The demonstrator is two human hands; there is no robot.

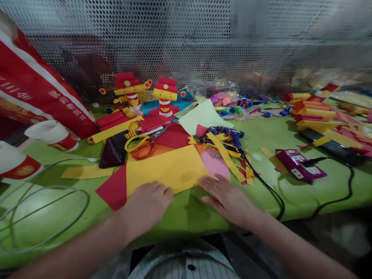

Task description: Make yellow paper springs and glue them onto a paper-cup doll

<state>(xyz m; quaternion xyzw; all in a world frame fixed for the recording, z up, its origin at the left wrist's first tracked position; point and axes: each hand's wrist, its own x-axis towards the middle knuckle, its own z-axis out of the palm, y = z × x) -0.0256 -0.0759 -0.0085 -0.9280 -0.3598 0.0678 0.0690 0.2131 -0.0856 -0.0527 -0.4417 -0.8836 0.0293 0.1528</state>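
Your left hand lies with its fingers curled loosely under, knuckles up, grasping nothing; its fingertips rest on the near edge of the yellow paper sheet, likely to pin it flat to the green table. Your right hand is spread flat, palm down, fingers open, and it too holds nothing. It sits just right of the yellow sheet's near corner, its fingertips touching the pink paper piece that overlaps that sheet.

A red paper sheet pokes out from under the yellow sheet's left side. Just beyond the yellow sheet lie scissors with yellow and orange handles, blades pointing away from you, within easy reach. Left of them a dark phone lies flat. Right of the yellow sheet's far corner, loose yellow strips drape over a blue glue gun, whose black cord runs off the near table edge.

Well right of the yellow sheet sits a magenta power box with its own cable. Far beyond the sheet, two paper figures in red and yellow stand upright before a perforated metal screen. Far left, paper cups stand by a red bag.
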